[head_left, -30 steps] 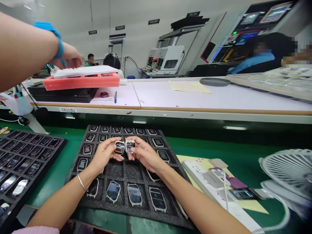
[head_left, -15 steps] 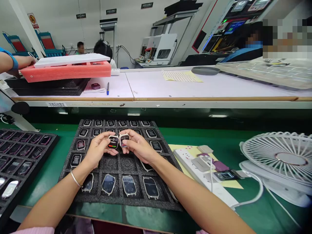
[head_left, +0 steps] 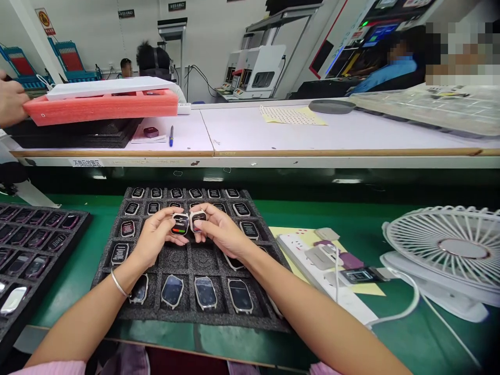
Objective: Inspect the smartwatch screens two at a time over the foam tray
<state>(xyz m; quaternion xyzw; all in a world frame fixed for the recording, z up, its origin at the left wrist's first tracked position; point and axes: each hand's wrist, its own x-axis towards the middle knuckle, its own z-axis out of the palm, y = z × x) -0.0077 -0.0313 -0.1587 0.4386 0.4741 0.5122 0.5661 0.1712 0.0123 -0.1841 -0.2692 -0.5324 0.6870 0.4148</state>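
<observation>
Sitting between each hand's point(head_left: 151, 237) fingers point(head_left: 167, 224) is a watch point(head_left: 180, 224).

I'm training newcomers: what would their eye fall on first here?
Probably the watch showing red and green in the left hand, beside a second watch in the right hand, above the black foam tray. Next, the red tray stacked at left on the white shelf, then the white fan at right on the green bench.
</observation>
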